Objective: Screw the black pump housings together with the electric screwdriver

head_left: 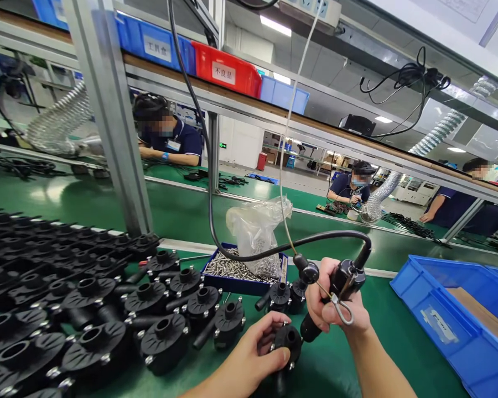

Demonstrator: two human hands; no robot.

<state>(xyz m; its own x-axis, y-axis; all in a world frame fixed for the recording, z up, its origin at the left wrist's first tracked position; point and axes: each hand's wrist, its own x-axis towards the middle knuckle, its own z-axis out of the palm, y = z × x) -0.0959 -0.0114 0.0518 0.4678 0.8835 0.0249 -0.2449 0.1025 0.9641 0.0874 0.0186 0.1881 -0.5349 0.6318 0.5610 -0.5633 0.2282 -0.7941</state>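
Tbh, from afar I reckoned square, gentle pressure was best, left hand (260, 352) fingers clamped round the black housing (294, 344), right hand (328, 314) fingers wrapped round the driver (347, 281).

Ceiling lights (275, 25) shine over green-topped benches (257, 190), white wall (241, 143), pale floor (301, 181).

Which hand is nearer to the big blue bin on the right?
Right. The right hand grips the screwdriver, left of the bin; the left hand holds a black part, farther left.
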